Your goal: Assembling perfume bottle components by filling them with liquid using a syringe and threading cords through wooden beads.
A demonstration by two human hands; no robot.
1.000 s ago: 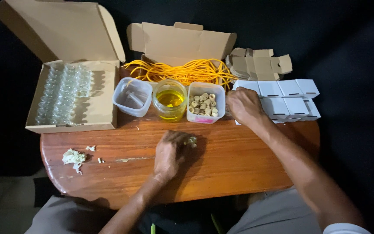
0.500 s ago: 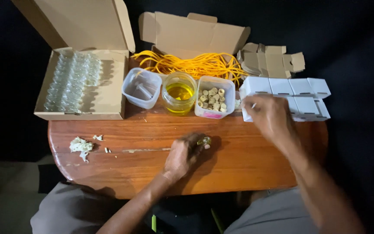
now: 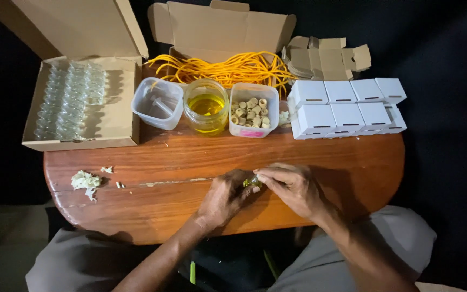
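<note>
Both my hands meet over the near middle of the wooden table (image 3: 352,157). My left hand (image 3: 224,197) holds a small glass vial (image 3: 252,181) with yellowish content. My right hand (image 3: 293,186) has its fingertips on the same vial from the right. Most of the vial is hidden by the fingers.
At the back stand a cardboard box of empty vials (image 3: 71,97), a clear tub (image 3: 157,103), a jar of yellow liquid (image 3: 206,106), a tub of corks (image 3: 252,111), orange cord (image 3: 228,67), white boxes (image 3: 347,107), and flat cartons (image 3: 325,54). White scraps (image 3: 85,180) lie left.
My right hand has come back from the white boxes toward me and joined the left hand on the vial. The view has shifted a little.
</note>
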